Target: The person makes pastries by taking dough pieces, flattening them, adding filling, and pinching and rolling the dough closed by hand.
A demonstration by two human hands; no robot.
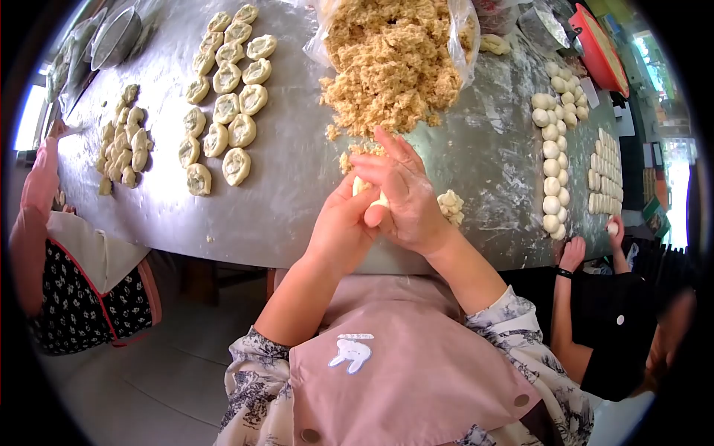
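A piece of pale dough (360, 186) sits between my two hands, mostly covered by the fingers. My left hand (338, 230) is closed around it from the left. Across it from the right lies my right hand (418, 208), its thumb bent against the dough and its upper fingers stretched out. Just beyond my fingertips rises a large heap of crumbly tan filling (394, 59), spilling from a clear plastic bag (462, 37). Beside my right wrist lies a small lumpy cluster of pale dough (451, 207).
Flattened, dimpled dough rounds (238, 130) line the metal table (290, 178) at left, with shaped pieces (123, 145) farther out. Dough balls (551, 167) and small dough sticks (606, 175) lie right. A red basin (599, 52) stands back right. Co-workers' arms (37, 186) (569, 275) reach in from both sides.
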